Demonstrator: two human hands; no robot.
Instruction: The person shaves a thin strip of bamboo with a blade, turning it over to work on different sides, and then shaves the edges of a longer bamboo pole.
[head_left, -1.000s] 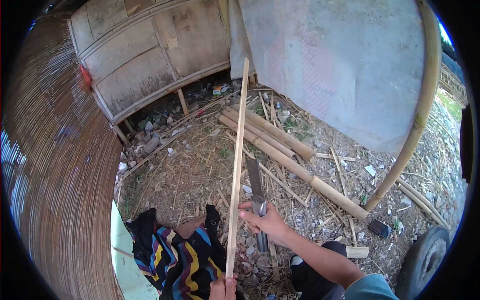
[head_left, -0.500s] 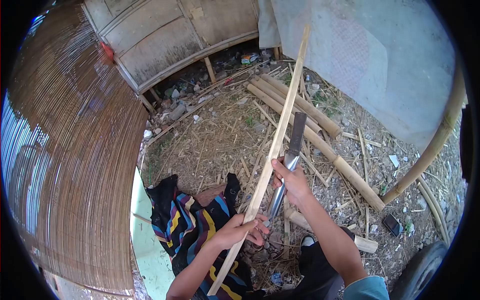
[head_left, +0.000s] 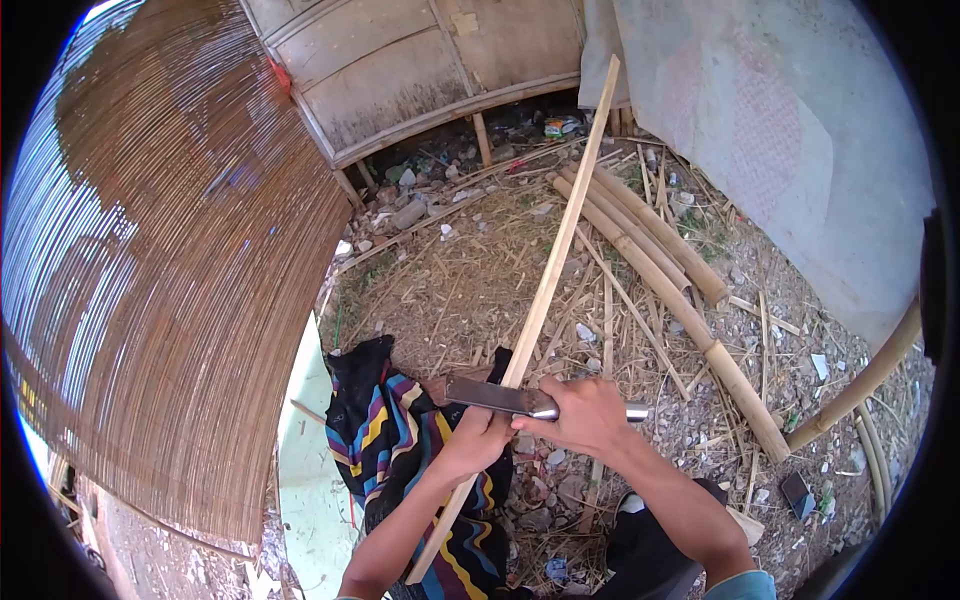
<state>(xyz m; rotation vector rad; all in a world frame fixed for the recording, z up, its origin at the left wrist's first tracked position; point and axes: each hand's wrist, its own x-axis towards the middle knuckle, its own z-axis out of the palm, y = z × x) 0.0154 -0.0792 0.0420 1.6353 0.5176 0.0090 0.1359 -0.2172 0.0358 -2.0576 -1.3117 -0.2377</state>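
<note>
A long, pale bamboo strip slants up and away from me across the view. My left hand is closed round its lower part. In my right hand is a knife with a broad, dark, square-ended blade and a shiny metal tube handle, whose butt sticks out to the right. The blade points left and lies across the strip just above my left hand. Beneath the strip's lower end is a black cloth with coloured stripes.
Several bamboo poles lie on the ground at the right, among scattered splinters. A slatted screen stands on the left and a pale sheet hangs at the right. A dark phone-like object lies at lower right.
The knife has swung from pointing up beside the strip to lying across it, blade to the left. My right hand has moved down, and my left hand's fingers have closed round the strip.
</note>
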